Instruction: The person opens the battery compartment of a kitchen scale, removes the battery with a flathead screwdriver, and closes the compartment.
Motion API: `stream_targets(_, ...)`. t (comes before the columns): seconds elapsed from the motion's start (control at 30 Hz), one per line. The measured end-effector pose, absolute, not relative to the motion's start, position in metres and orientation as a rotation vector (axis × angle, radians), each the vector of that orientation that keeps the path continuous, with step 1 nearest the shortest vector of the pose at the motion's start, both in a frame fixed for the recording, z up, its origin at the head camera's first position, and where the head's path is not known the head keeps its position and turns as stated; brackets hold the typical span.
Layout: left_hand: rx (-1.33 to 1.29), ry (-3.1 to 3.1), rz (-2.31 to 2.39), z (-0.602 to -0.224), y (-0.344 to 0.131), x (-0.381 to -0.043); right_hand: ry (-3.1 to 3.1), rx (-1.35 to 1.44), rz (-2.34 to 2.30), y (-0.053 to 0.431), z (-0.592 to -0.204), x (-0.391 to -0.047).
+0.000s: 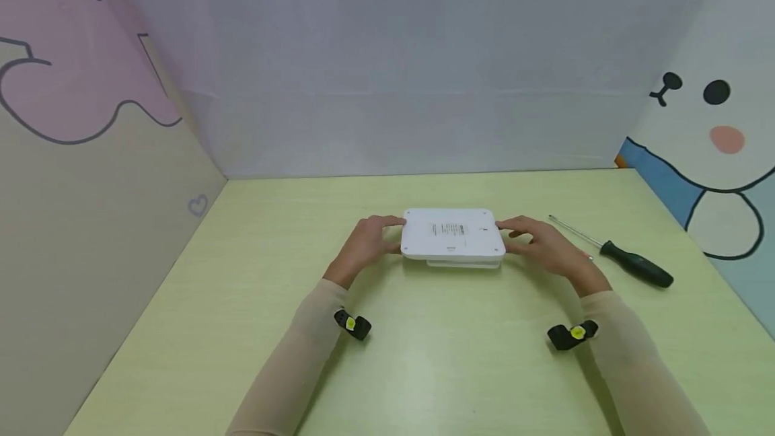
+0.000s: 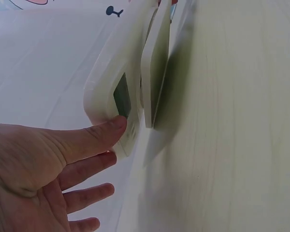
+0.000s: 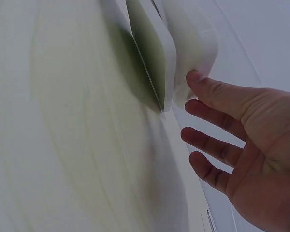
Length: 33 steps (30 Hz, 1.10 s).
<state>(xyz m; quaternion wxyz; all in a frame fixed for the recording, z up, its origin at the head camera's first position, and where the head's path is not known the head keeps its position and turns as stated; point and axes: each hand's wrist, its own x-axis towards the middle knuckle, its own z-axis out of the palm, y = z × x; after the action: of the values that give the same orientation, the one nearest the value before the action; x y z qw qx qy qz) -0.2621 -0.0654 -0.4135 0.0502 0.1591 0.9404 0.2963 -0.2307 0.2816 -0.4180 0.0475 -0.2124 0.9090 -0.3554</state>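
Note:
A white kitchen scale [image 1: 451, 233] lies underside up, showing a printed label and small round spots at its corners. Its flat weighing plate [image 1: 463, 264] faces down towards the table. My left hand [image 1: 366, 244] holds the left end, thumb by the dark display [image 2: 122, 94] and index finger along the edge; the other fingers are spread. At the opposite end my right hand [image 1: 541, 242] grips the body between thumb and index finger, its remaining fingers loosely bent. In both wrist views the plate stands slightly apart from the body.
Right of my right hand lies a screwdriver [image 1: 636, 266] with a black handle, its shaft pointing away to the left. A small red-tipped object [image 1: 586, 255] shows partly behind that hand. A white backdrop [image 1: 393, 73] and printed side panels border the pale table [image 1: 442, 362].

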Motion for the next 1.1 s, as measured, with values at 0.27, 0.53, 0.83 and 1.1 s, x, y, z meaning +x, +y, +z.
stream_targets(0.27,0.469,2.853,1.046,-0.4095,-0.0679,-0.2641,2.822,-0.684,-1.116,0.2845,-0.4148,-0.2331)
stream_targets(0.53,0.392,2.779,1.207,-0.4071,-0.0689,-0.2635,2.836,-0.679,-1.164,0.2842,-0.4118,-0.2314)
stream_targets(0.83,0.363,2.745,1.284,-0.4078,-0.0698,-0.2654,2.884,-0.66,-1.196,0.2836,-0.4139,-0.2324)
stream_targets(1.1,0.389,2.764,1.312,-0.4069,-0.0701,-0.2658,2.876,-0.575,-1.241,0.2827,-0.4117,-0.2308)
